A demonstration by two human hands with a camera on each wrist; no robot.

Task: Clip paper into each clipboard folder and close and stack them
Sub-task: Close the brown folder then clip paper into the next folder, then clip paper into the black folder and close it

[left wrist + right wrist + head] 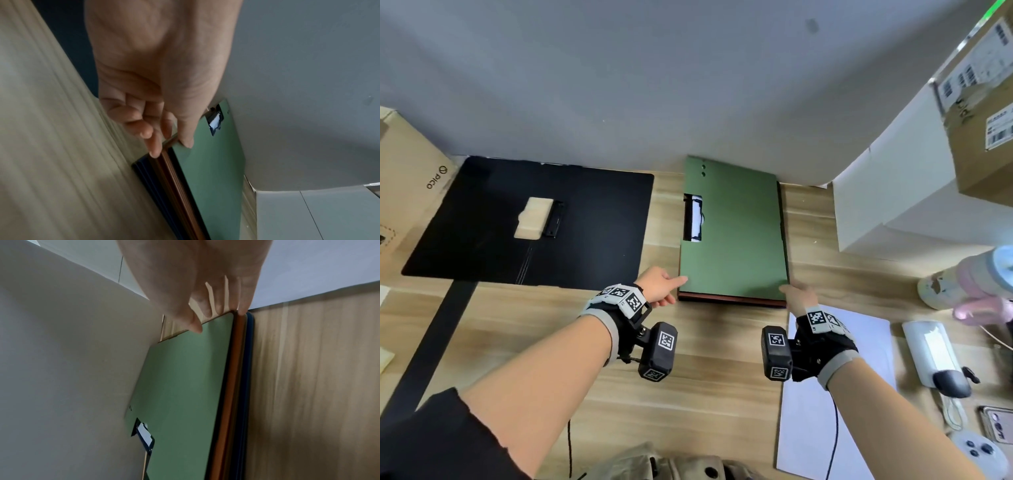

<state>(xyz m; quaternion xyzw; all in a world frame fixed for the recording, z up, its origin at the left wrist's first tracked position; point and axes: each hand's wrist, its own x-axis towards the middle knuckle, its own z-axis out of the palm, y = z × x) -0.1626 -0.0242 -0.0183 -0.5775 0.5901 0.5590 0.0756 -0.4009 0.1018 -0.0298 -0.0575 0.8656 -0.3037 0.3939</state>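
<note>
A closed green clipboard folder (732, 233) lies on top of a stack, over a brown folder (174, 186) and a dark blue one (148, 175). White paper shows through the green cover's clip cut-out (693, 219). My left hand (664, 287) is at the stack's near left corner, thumb on the green cover (211, 170), a fingertip against the brown edge. My right hand (796, 294) touches the near right corner with straight fingers, thumb tip at the green cover (185, 386). A black folder (602, 222) lies open at the left with a wooden clip (534, 217). A white sheet (835, 394) lies under my right forearm.
A cardboard box (407, 178) stands at the far left. A white box (876, 205) and a brown parcel (983, 137) stand at the right. A pastel bottle (962, 281), a white device (935, 353) and a phone (996, 425) crowd the right edge. The wall is right behind the stack.
</note>
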